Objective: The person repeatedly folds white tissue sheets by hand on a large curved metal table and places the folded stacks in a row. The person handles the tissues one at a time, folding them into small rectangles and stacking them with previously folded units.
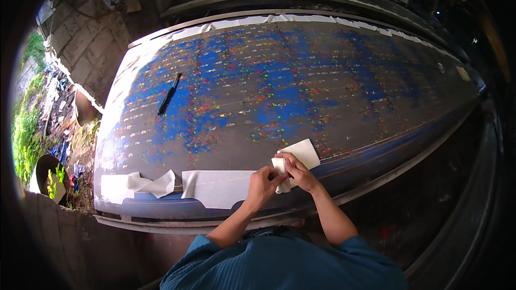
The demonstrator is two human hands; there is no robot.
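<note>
Both my hands meet over the near edge of a long dark table, at a white strip that looks like paper or cloth (279, 166). My left hand (262, 185) pinches its left side with bent fingers. From the right, my right hand (301, 174) grips it with curled fingers. A flat, wide white piece (303, 153) sticks out past my right hand onto the tabletop; whether it joins the strip I cannot tell. Left of my hands, a white sheet (217, 185) lies along the near edge. A curled white piece (153, 185) lies farther left.
The dark tabletop (231, 145) carries blue paint patches, coloured dots and rows of small pale marks. A black stick-like tool (170, 94) lies on its left part. White strips (279, 19) line the far edge. A block wall (86, 27) and plants (27, 145) are left.
</note>
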